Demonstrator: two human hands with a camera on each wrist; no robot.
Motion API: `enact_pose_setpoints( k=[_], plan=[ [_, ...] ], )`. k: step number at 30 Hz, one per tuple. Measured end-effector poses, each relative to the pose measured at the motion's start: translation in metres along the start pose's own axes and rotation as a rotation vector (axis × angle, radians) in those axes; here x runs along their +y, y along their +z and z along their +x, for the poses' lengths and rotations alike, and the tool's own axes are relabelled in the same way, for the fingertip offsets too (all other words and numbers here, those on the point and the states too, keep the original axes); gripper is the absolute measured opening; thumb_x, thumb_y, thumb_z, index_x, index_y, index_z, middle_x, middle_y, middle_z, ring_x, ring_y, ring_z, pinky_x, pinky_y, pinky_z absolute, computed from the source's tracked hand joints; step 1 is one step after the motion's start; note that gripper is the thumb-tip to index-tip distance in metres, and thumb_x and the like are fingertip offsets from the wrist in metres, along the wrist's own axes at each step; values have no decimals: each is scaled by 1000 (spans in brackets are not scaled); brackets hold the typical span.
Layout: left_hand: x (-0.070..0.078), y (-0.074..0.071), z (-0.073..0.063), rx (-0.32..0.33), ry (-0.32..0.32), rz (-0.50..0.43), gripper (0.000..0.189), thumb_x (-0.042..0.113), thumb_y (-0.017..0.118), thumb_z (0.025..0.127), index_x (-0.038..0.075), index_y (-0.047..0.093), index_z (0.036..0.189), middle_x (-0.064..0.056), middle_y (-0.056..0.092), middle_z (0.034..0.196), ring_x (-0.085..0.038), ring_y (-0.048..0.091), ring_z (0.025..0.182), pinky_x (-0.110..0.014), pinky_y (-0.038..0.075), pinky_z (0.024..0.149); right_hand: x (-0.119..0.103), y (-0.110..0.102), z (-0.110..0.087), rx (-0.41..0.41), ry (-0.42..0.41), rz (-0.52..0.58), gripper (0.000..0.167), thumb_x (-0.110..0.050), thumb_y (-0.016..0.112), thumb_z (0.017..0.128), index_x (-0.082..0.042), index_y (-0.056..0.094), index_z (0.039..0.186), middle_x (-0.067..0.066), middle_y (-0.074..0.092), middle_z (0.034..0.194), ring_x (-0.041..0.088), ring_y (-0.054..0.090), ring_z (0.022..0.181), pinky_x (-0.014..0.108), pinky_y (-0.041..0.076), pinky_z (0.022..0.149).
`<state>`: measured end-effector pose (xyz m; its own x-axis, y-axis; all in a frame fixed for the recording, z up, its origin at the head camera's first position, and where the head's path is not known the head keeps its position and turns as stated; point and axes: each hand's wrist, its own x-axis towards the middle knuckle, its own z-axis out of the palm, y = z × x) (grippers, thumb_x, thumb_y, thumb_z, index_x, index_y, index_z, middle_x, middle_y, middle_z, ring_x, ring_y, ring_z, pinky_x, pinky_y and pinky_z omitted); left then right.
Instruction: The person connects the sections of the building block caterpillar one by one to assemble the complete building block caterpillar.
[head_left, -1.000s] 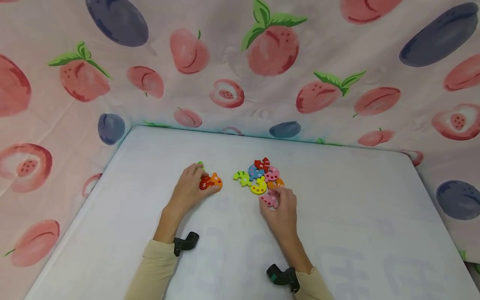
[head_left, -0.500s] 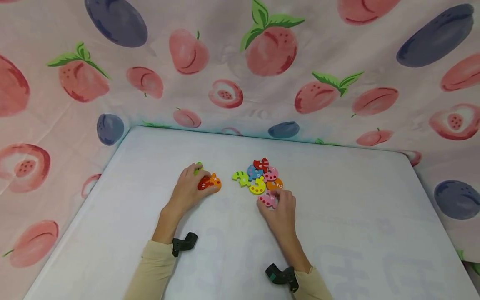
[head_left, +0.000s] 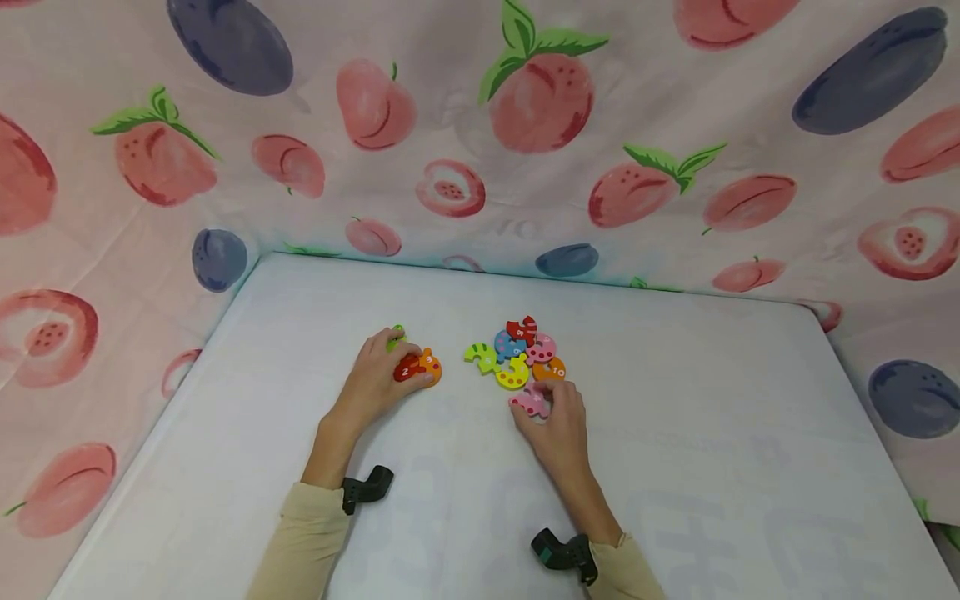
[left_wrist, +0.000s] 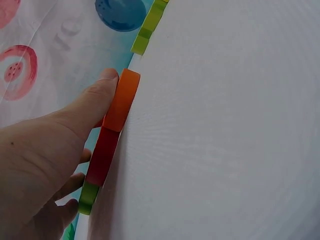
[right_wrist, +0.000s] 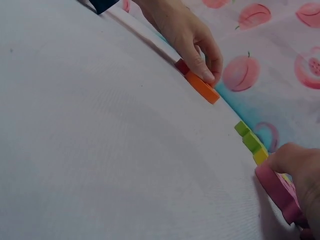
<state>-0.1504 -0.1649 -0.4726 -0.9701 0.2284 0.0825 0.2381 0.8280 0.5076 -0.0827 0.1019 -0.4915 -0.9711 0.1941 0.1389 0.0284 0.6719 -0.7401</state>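
In the head view my left hand (head_left: 377,371) holds a short row of numbered wooden puzzle pieces flat on the table. Its thumb lies along the orange piece (head_left: 431,365) marked 3. The red piece (head_left: 407,367) marked 2 adjoins it, and a green piece (head_left: 396,335) is partly under the fingers. My right hand (head_left: 558,425) pinches a pink spotted puzzle piece (head_left: 529,402) between thumb and fingers; its number is hidden. Beyond that piece lies a loose cluster: yellow (head_left: 513,375), green (head_left: 481,357), blue (head_left: 507,345), red (head_left: 521,330), another pink (head_left: 542,348) and orange (head_left: 551,369) pieces.
The white table (head_left: 675,433) runs back to a fruit-printed cloth wall (head_left: 465,108). Another such cloth rises along the left side. Dark wrist cameras (head_left: 367,489) sit on both forearms, above beige sleeves.
My right hand has slid slightly left with the pink piece, which now sits farther from the orange 10. The left hand and its row stay nearly in place.
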Motion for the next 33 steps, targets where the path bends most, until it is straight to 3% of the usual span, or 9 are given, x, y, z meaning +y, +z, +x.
enact_pose_setpoints(
  k=[11,22,28,33],
  plan=[
    [-2,2,-2,-10,0,11,43,45,71,85,19,62,119,-13,41,146,-34,33,137,-54,41,108,2,4,-2,-26,-7,-108,53,-30,83,75,-10,57,116,8,58,112,22,49,102,36,48,81],
    [-8,-2,-2,-37,42,20,43,47,71,85,20,64,118,-9,42,148,-32,35,140,-53,38,111,1,3,-4,71,-127,10,42,-22,83,75,-13,60,110,5,58,104,16,52,97,33,53,80],
    [-10,-5,-1,-78,47,-16,40,44,70,86,20,64,118,-5,39,153,-29,33,144,-53,40,110,0,2,-4,68,-202,93,42,-19,83,76,-14,61,112,1,60,106,10,51,95,27,51,78],
    [-7,-10,-2,-111,50,-30,38,39,70,88,18,66,120,-4,36,156,-29,31,146,-54,37,111,0,3,-4,52,-257,116,41,-19,82,77,-13,63,113,1,63,113,12,56,102,28,54,84]
  ],
)
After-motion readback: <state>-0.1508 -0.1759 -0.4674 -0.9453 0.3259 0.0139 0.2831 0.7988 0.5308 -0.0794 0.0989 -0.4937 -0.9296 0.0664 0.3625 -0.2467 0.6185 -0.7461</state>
